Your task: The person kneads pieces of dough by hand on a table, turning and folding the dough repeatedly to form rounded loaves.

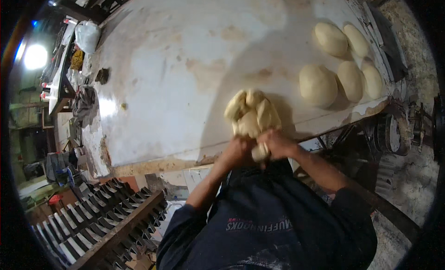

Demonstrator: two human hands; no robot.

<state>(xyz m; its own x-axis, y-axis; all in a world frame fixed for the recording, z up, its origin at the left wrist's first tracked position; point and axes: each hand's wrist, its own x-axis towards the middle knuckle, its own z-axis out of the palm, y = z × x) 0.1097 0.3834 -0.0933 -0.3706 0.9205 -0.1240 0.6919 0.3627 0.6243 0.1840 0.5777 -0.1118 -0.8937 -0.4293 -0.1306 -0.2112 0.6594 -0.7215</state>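
A lumpy, folded mass of pale dough (pixel 252 114) rests at the near edge of the worktable (pixel 162 75), with one end drawn out over the edge toward my body. My left hand (pixel 240 151) closes on that near end from the left. From the right, my right hand (pixel 276 144) grips the same end, and a pale bulge of dough shows between the two hands. Both hands are slightly blurred, and the undersides of the fingers are hidden. To the right sit several smooth dough balls, the nearest large one (pixel 318 86) apart from the mass I hold.
More dough balls (pixel 331 39) lie near the table's right edge. Below left stands a rack of metal troughs (pixel 88 219). A clear plastic bag (pixel 87 36) and a dark cloth (pixel 84 103) are at the left side. Machinery with a wheel (pixel 391 133) stands beyond the right corner.
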